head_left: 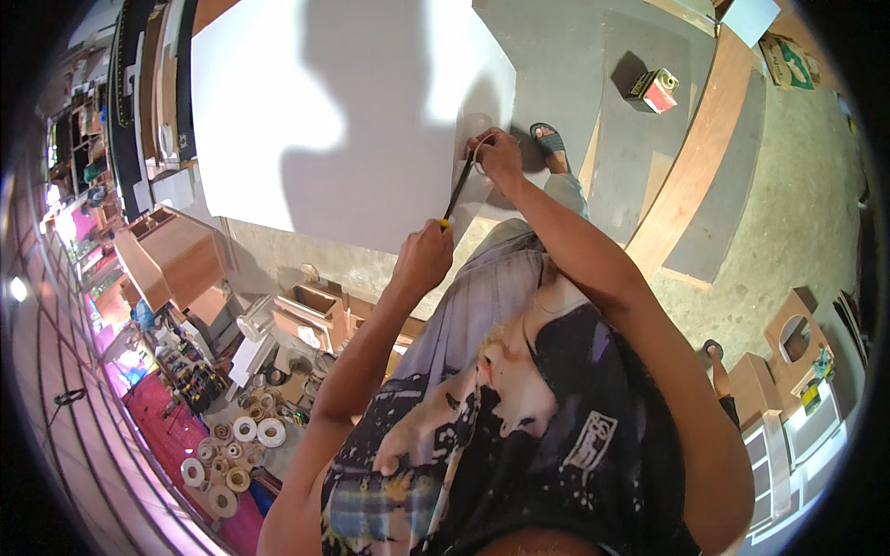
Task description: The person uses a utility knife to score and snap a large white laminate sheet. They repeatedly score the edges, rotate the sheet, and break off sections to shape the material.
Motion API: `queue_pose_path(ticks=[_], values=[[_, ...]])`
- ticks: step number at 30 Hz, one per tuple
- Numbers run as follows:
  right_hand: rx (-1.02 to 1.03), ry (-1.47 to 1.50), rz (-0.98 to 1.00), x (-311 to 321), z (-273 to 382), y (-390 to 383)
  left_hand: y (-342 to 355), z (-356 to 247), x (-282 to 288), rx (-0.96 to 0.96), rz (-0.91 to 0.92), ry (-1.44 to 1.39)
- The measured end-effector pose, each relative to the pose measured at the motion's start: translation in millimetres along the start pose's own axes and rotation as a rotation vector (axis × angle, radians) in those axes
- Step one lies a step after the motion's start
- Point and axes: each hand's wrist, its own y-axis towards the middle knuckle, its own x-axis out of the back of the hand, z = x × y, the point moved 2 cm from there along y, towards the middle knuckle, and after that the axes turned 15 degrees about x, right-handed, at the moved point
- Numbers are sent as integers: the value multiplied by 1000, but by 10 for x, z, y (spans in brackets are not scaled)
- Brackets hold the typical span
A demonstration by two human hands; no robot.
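Observation:
My left hand (425, 252) is closed on the yellow end (445, 224) of a long, thin dark tool (459, 190); whether it is a tape measure or a blade I cannot tell. At the tool's far end my right hand (499, 150) is closed, with a thin pale curved strip (478, 159) at its fingers. Both hands are at the right edge of a large white board (241, 120), on which my shadow falls.
Grey sheets (538, 46), a wooden plank (695, 167) and a small red-topped box (654, 91) lie to the right. Stacked panels (139, 93), a wooden cabinet (162, 250) and several tape rolls (243, 428) are to the left. A cut-out wooden panel (788, 338) is at lower right.

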Motion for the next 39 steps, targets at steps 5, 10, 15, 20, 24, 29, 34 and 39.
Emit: queue_pose_path(ticks=[5, 10, 15, 20, 24, 29, 34, 39], values=[[48, -54, -1, -32, -159, 44, -62, 31, -1, 48, 13, -26], [105, -17, 47, -79, -77, -280, -344, 145, 65, 91, 50, 13], [-35, 12, 14, -85, -169, -372, -166, 142, -100, 37, 53, 12], [49, 5, 16, -151, -235, -296, -288, 293, -139, -1, -5, 2], [15, 71, 60, -159, -167, -485, -472, 343, -94, 116, 45, 12], [185, -111, -50, -236, -584, -443, -310, 317, -259, 63, 51, 29], [38, 10, -6, -250, -420, -504, -426, 457, -254, 31, -9, -12], [51, -1, 39, -215, -290, -719, -590, 513, -213, 73, 50, 24]])
